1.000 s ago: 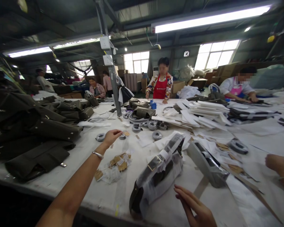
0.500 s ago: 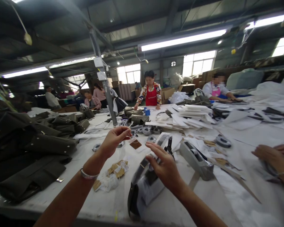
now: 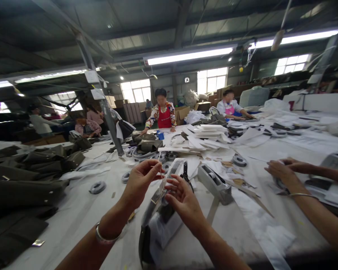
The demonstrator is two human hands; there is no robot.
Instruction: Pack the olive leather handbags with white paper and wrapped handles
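Observation:
My left hand (image 3: pixel 145 180) pinches a thin white string (image 3: pixel 159 157) above a handbag (image 3: pixel 162 228). Below the pinch hangs something clear and pale, partly hidden between the hands; earlier a brown swatch showed there. The dark handbag stands in front of me, partly covered in white wrapping, its raised handle (image 3: pixel 154 198) sheathed in greyish material. My right hand (image 3: pixel 183 198) hovers over the handbag close to the hanging piece, fingers bent and apart. Whether its fingertips touch the piece or the handle, I cannot tell.
A grey tape dispenser (image 3: pixel 214 183) stands right of the handbag. Dark bags (image 3: pixel 25 191) are heaped at left. Grey rolls (image 3: pixel 97 187) and white sheets (image 3: pixel 208 133) lie farther back. A co-worker's hands (image 3: pixel 281 174) work at right; a person in a red apron (image 3: pixel 165 118) stands opposite.
My hands have come closer together, with the string and hanging piece brought over the handbag's handle. My right hand's fingers have bent. The view has turned right.

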